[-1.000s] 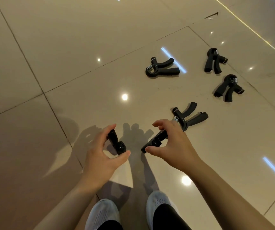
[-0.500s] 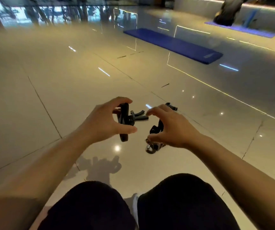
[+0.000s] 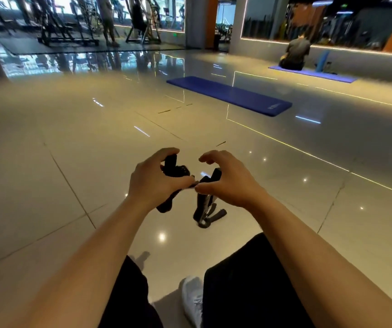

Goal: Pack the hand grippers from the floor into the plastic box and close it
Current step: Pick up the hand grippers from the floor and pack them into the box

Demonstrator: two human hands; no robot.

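My left hand [image 3: 153, 181] is closed around a black hand gripper [image 3: 173, 170], with one handle sticking out below the palm. My right hand [image 3: 228, 183] holds a second black hand gripper [image 3: 204, 207] between thumb and fingers; its handles hang down under the hand. Both hands are raised in front of me, thumbs nearly touching. The plastic box is out of view, and so are the other hand grippers on the floor.
Glossy beige floor tiles [image 3: 72, 150] spread all around. A blue exercise mat [image 3: 232, 94] lies ahead to the right. A person [image 3: 295, 54] sits on another mat far right. Gym machines [image 3: 72, 20] stand at the back left. My knees and a white shoe [image 3: 191, 301] are below.
The view has tilted up from the floor to the room. Both hands lifted a gripper each off the tiles; the remaining grippers dropped out of sight.
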